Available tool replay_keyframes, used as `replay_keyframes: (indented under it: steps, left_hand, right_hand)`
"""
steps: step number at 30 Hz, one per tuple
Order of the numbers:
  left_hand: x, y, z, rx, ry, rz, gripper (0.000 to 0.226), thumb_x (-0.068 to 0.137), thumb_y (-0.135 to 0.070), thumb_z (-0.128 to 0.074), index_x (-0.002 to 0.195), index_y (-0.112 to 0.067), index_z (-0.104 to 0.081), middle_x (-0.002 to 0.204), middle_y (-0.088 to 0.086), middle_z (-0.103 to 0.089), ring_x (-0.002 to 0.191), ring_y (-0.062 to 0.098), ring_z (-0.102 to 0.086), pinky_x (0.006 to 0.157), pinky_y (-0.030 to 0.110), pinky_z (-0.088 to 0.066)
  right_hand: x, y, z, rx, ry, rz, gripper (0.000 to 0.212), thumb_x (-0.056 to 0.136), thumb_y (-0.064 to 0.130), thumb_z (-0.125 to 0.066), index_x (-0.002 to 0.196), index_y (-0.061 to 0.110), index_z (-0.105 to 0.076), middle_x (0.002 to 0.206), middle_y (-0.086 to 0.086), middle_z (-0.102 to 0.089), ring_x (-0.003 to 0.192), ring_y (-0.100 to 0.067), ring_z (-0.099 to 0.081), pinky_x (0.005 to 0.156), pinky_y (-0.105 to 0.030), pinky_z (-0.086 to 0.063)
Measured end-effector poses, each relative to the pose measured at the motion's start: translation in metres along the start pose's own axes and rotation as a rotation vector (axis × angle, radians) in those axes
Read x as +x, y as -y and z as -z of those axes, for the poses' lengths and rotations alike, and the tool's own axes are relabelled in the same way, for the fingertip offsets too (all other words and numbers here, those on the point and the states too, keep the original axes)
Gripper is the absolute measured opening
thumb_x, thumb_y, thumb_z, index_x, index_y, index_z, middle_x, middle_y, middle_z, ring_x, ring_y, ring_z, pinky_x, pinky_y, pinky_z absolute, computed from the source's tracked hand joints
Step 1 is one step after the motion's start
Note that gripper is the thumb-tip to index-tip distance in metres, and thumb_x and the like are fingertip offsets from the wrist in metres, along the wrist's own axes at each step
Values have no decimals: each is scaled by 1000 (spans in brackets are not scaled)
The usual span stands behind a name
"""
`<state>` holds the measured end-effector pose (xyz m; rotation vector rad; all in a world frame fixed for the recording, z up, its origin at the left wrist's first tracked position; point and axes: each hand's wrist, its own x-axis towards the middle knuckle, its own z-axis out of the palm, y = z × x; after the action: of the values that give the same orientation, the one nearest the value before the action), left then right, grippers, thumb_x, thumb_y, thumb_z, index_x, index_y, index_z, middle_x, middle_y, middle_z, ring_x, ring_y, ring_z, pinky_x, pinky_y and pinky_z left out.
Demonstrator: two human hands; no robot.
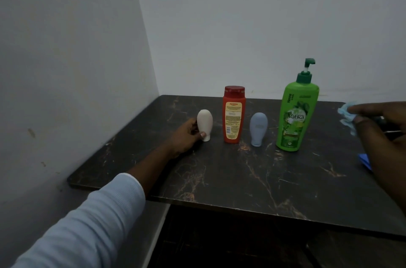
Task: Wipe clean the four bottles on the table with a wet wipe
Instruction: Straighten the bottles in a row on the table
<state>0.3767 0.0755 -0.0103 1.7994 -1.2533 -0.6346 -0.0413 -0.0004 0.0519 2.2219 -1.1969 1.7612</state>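
Four bottles stand in a row on the dark marble-patterned table [241, 175]. From the left they are a small white bottle [204, 124] standing on its cap, a red bottle [233, 114], a small blue-grey bottle [258, 129] on its cap, and a tall green pump bottle [296, 114]. My left hand [185, 136] grips the white bottle from its left side, thumb near the cap. Over the table's right edge my right hand [377, 127] pinches a crumpled light blue wet wipe [347, 115].
The table sits in a corner, with grey walls at the left and the back. A blue packet [364, 161] lies at the right edge, partly behind my right hand. A dark object lies behind my right hand near the right edge.
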Motion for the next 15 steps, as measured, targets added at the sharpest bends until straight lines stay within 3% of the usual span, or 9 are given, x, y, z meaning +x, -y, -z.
replay_keyframes:
  steps: [1,3,10,15]
  left_hand:
    - [0,0,-1,-2,1,-2,64,95,-19,-65,152,-24,-36,150,2,-50,136,22,-48,114,48,-40]
    - [1,0,-2,-10,1,-4,65,96,-17,-65,153,-23,-35,151,2,-49,137,21,-48,114,45,-40]
    - [4,1,-2,-22,22,0,65,96,-14,-63,154,-23,-34,153,2,-47,140,22,-45,114,44,-38]
    - [5,0,-4,-14,23,7,64,96,-15,-64,152,-23,-35,153,3,-47,140,22,-45,115,46,-37]
  right_hand:
    - [-38,-4,9,56,69,39,30,99,58,-47,121,48,-65,119,10,-68,102,-17,-68,93,-48,-56]
    - [-30,17,20,112,143,-8,29,99,55,-47,119,46,-66,116,7,-68,99,-19,-68,91,-50,-56]
    - [-31,30,15,135,100,-22,30,97,44,-51,117,33,-69,106,-1,-67,89,-23,-65,81,-54,-56]
    - [-32,45,18,104,120,-56,30,96,38,-51,116,27,-71,104,-1,-65,88,-22,-63,84,-54,-56]
